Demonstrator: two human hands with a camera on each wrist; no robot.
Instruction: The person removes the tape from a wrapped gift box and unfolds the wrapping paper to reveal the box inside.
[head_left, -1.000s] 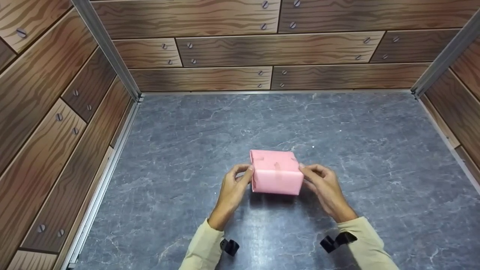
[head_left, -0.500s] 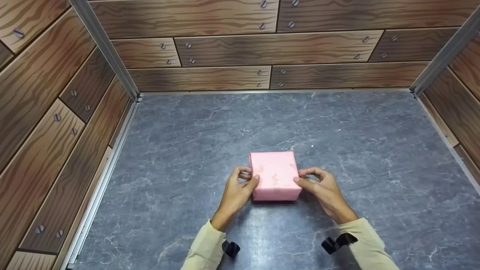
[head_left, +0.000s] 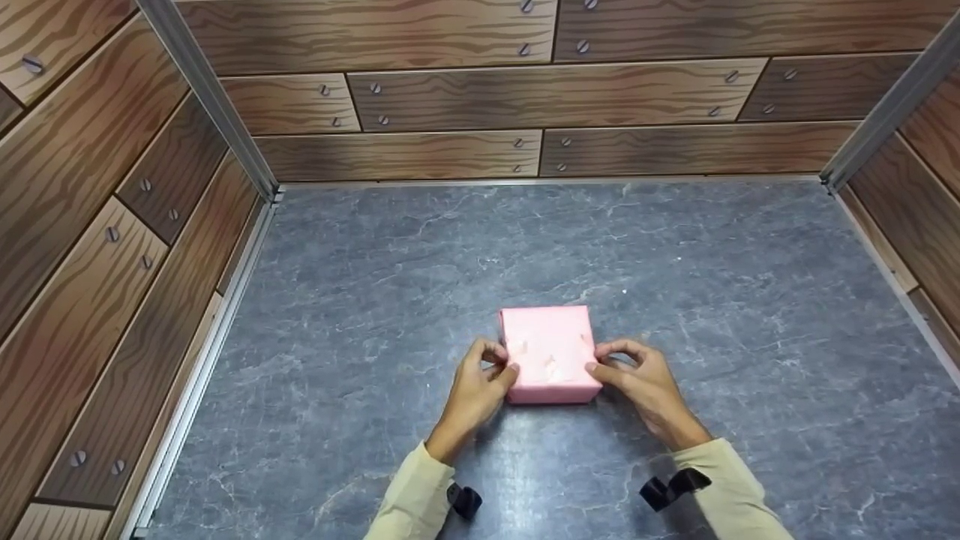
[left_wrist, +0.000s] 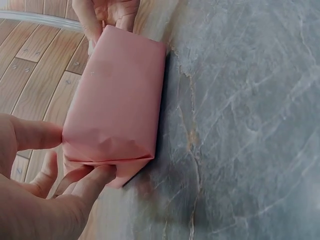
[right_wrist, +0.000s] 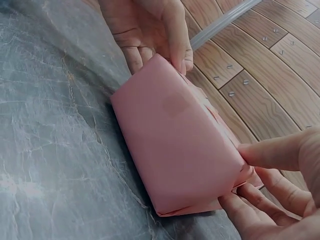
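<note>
A pink paper-wrapped box (head_left: 551, 345) sits on the grey marbled table, its top face turned up toward the head camera. My left hand (head_left: 480, 382) grips its left side, thumb at the near top edge and fingers against the end. On the opposite side my right hand (head_left: 641, 382) holds it the same way. In the left wrist view, folded paper shows at the end of the box (left_wrist: 117, 95), with the fingertips pressed against it. The right wrist view shows the thumb on the upper edge of the box (right_wrist: 175, 140) and fingers at its folded end.
Around the marbled tabletop (head_left: 420, 255) stand wood-patterned walls (head_left: 450, 97) at the back, left and right. Metal strips (head_left: 217, 345) run along the table edges. Black wrist mounts (head_left: 675, 489) sit at both cuffs.
The box has tipped from a raised, tilted pose down to level on the table, its top face now more fully visible. Both hands stayed on its sides and shifted slightly nearer.
</note>
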